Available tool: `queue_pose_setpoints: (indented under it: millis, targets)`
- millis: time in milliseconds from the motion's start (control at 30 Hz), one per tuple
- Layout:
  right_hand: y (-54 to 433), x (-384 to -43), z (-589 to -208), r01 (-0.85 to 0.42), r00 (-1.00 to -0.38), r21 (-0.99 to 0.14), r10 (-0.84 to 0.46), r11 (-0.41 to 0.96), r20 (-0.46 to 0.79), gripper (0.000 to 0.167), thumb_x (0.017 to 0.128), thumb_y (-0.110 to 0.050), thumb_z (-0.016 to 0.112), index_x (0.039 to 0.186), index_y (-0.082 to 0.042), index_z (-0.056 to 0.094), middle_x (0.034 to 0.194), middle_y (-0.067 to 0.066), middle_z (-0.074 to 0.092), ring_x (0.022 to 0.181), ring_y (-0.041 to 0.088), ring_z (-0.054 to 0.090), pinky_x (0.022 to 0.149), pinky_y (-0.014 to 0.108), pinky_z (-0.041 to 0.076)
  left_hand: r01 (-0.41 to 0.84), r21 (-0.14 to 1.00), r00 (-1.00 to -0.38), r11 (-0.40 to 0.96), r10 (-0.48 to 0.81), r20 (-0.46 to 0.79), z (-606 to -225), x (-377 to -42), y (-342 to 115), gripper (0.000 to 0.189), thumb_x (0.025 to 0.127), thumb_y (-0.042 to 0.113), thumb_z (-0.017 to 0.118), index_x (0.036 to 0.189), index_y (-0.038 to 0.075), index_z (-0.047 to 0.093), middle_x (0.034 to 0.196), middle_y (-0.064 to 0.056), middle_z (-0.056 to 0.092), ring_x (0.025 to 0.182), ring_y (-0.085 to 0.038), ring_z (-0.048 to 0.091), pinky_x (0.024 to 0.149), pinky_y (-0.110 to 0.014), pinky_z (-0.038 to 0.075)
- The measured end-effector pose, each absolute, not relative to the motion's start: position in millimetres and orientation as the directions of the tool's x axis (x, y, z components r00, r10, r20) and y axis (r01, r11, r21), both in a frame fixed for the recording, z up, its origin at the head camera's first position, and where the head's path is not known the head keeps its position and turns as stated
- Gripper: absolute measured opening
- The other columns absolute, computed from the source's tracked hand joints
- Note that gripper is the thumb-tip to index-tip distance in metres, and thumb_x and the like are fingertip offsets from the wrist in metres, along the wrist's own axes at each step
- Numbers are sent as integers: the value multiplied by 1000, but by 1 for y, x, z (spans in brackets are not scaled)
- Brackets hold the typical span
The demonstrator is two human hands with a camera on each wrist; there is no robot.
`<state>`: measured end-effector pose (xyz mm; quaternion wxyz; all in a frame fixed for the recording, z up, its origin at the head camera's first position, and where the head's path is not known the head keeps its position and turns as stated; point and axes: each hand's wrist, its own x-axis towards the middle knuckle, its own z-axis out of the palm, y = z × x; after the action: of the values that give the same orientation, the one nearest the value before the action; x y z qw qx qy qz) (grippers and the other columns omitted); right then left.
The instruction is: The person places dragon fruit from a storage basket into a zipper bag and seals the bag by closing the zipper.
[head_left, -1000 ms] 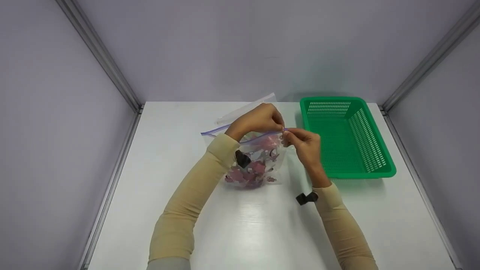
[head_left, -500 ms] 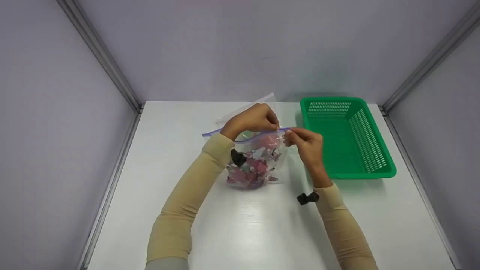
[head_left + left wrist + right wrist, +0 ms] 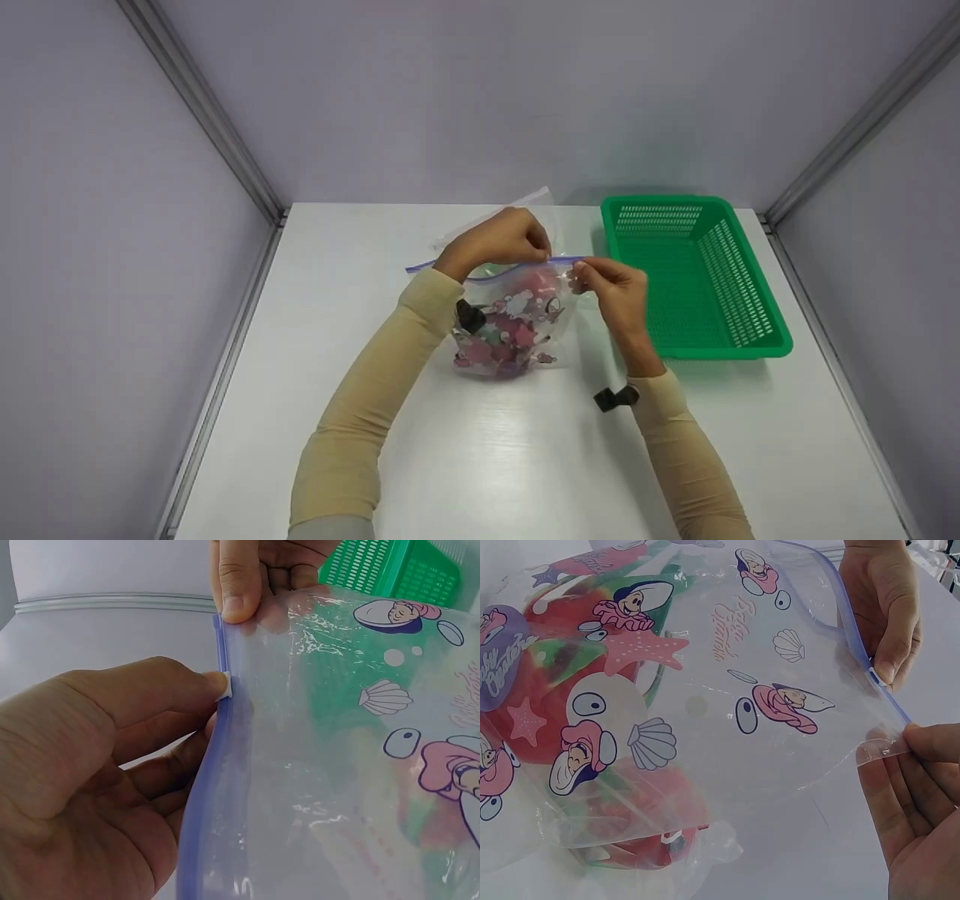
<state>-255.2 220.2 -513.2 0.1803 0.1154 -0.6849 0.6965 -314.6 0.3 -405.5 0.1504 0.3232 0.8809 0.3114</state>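
A clear slider zip bag (image 3: 517,330) printed with pink cartoon shells stands mid-table with red and green contents; what these are is blurred by the print. Along its top runs a purple zip strip (image 3: 196,832). My left hand (image 3: 499,238) pinches the small white slider (image 3: 226,685) between thumb and finger, a short way in from the bag's right end. At that end, my right hand (image 3: 619,296) pinches the top corner, thumb on the near side. In the right wrist view the mouth's two edges spread apart beyond the left hand (image 3: 885,611).
A green plastic basket (image 3: 701,351) with slotted walls sits at the table's back right, just beyond my right hand. Behind my left hand lies another clear plastic piece (image 3: 538,198) near the back edge. Grey panels (image 3: 480,97) enclose the white table (image 3: 480,465).
My left hand has slid left along the zip, opening a gap between it and my right hand. The right hand has shifted slightly right, still pinching the corner.
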Motion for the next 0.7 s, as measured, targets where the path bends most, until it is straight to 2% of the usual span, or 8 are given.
queue_pose_setpoints:
  millis: [133, 400, 700]
  targets:
    - [220, -255, -513, -401, -911, -916, 100, 0, 399, 14, 98, 3, 73, 96, 16, 77, 76, 2, 76, 62, 10, 71, 63, 25, 62, 465, 649, -750, 601, 657, -71, -406, -315, -2, 17, 99, 16, 73, 107, 5, 84, 105, -11, 80, 77, -16, 58, 72, -27, 52]
    - [222, -254, -514, -403, -910, -915, 103, 3, 401, 12, 97, 3, 74, 97, 14, 78, 78, -1, 78, 62, 10, 71, 63, 26, 63, 431, 668, -758, 607, 645, -97, -405, -314, -9, 19, 100, 16, 74, 111, 5, 83, 111, -11, 78, 86, -18, 63, 86, -34, 61]
    - [224, -254, -515, -399, -912, -917, 103, -4, 396, 14, 98, 1, 74, 96, 14, 78, 79, 6, 79, 63, 12, 72, 63, 26, 62, 433, 678, -754, 594, 651, -88, -406, -316, -15, 17, 99, 15, 74, 108, 4, 84, 108, -11, 77, 84, -17, 59, 79, -29, 56]
